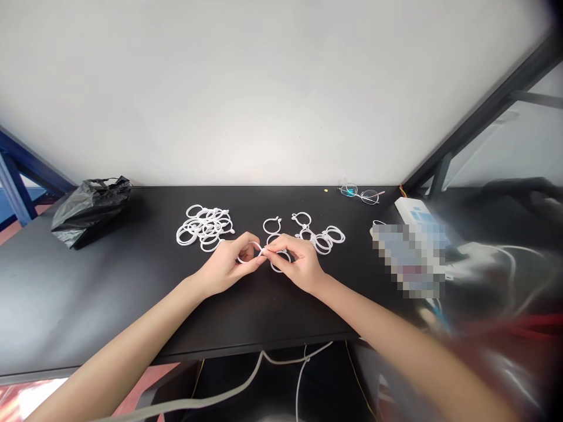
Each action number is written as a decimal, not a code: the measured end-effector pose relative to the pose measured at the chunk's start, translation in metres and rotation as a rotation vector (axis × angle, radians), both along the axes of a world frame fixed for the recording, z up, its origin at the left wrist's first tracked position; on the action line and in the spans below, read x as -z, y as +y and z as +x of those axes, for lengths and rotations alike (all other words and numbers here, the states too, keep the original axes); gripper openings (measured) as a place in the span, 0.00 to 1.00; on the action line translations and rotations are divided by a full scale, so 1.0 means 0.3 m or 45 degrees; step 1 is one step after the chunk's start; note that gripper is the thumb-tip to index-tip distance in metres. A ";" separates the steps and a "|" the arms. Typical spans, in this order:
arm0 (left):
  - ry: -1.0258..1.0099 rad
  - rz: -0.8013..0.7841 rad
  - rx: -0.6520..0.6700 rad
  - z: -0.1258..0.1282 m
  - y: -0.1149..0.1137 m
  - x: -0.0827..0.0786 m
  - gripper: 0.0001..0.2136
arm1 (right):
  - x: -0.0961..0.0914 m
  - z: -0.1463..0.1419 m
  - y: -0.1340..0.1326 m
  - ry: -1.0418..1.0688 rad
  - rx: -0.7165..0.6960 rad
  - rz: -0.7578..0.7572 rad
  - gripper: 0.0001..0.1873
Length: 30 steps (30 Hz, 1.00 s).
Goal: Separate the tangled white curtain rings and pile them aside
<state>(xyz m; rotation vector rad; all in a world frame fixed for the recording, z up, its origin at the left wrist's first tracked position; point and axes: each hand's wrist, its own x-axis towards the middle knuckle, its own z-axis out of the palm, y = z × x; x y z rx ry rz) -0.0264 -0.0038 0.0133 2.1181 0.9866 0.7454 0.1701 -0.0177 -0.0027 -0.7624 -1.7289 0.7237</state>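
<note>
Between the pressed fingertips of the left hand (229, 265) and right hand (295, 262), each grip pinches a white ring (246, 258) above the tabletop (109, 281), seemingly mid-linking, so the next move likely needs careful alignment beside the ring pile (206, 227).

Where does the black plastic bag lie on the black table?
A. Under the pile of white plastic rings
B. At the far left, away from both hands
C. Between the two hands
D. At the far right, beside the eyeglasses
B. The crumpled black plastic bag lies at the far left of the black table, apart from the left hand and the right hand, which meet on a white plastic ring near the middle.
</note>
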 end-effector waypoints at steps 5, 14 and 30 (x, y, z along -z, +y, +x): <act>-0.003 -0.067 0.003 -0.001 0.003 0.000 0.10 | -0.006 0.000 -0.002 0.000 0.013 0.010 0.06; 0.121 0.088 -0.030 -0.012 0.009 -0.004 0.12 | -0.010 0.009 0.013 -0.057 0.046 0.079 0.02; 0.746 0.824 -0.419 -0.161 0.130 0.059 0.14 | -0.013 0.068 0.051 -0.783 -0.081 0.036 0.09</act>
